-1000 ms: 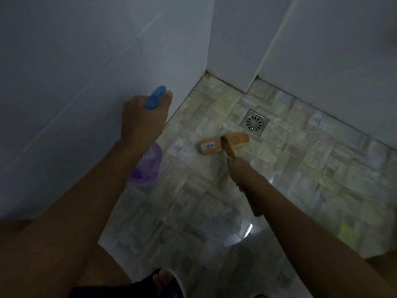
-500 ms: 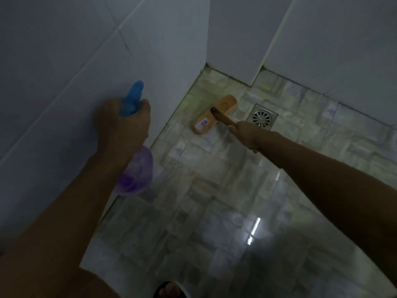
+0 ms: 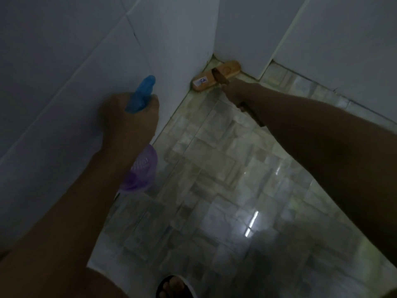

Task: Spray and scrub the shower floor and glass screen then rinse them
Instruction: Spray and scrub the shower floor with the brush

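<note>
My left hand (image 3: 129,121) grips a spray bottle (image 3: 140,171) with a purple body and a blue trigger head, held upright close to the left wall. My right hand (image 3: 235,91) grips the brown handle of a wooden scrub brush (image 3: 217,75). The brush head lies on the shower floor (image 3: 214,190), pushed into the far corner where the two walls meet. The floor is pale mottled tile, wet and shiny in places. No glass screen can be made out in this dim view.
White tiled walls (image 3: 75,72) close in on the left and at the back. A foot in a dark sandal (image 3: 174,287) stands at the bottom edge. The drain is out of sight.
The brush has slid from beside the drain up into the far corner, my right arm stretching after it. The view has swung left, and the drain has left the picture.
</note>
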Motion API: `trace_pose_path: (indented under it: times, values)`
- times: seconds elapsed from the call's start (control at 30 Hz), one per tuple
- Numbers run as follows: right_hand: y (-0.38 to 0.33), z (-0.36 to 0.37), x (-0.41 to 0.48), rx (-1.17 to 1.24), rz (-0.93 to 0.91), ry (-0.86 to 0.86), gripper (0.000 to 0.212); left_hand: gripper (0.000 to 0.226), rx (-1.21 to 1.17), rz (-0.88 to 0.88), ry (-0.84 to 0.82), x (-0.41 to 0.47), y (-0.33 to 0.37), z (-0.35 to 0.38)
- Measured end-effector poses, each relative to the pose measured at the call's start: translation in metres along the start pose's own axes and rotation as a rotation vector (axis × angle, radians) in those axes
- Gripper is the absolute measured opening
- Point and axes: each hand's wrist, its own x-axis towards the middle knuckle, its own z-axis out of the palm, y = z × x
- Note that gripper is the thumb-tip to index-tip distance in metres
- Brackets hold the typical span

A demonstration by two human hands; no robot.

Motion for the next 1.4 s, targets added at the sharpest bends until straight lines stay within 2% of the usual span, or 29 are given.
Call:
trace_pose_path:
  times: [0.2,0.33,0.57,0.63,0.77,0.9,1.07,1.13,1.23,1.4]
  values:
    - [0.016,0.019,-0.042,0.011,-0.046,0.006,0.04,0.046,-0.053,0.02,-0.084,-0.008,0.004,0.012]
    - [0.043,0.05,-0.089,0.031,-0.07,0.042,0.043,0.036,-0.022,0.043,-0.135,-0.015,0.016,0.024]
    - [0.118,0.064,-0.162,0.171,0.129,0.048,0.051,0.036,0.028,0.129,-0.225,-0.04,0.055,0.072]
    - [0.139,0.065,-0.176,0.213,0.204,0.081,0.05,0.035,0.034,0.168,-0.276,-0.05,0.064,0.087]
    - [0.175,0.052,-0.198,0.46,0.395,0.114,0.044,0.038,0.053,0.231,-0.393,-0.069,0.084,0.109]
    - [0.186,0.047,-0.222,0.494,0.423,0.044,0.037,0.032,0.132,0.206,-0.476,-0.081,0.092,0.125]
    - [0.202,0.067,-0.25,0.482,0.463,0.058,0.039,0.041,0.07,0.348,-0.5,-0.088,0.093,0.141]
    - [0.205,0.069,-0.26,0.534,0.465,0.075,0.045,0.042,0.083,0.363,-0.494,-0.09,0.093,0.145]
    - [0.206,0.066,-0.264,0.549,0.427,0.08,0.046,0.044,0.114,0.389,-0.474,-0.089,0.093,0.151]
    - [0.206,0.065,-0.257,0.564,0.463,0.082,0.044,0.042,0.062,0.356,-0.485,-0.083,0.091,0.162]
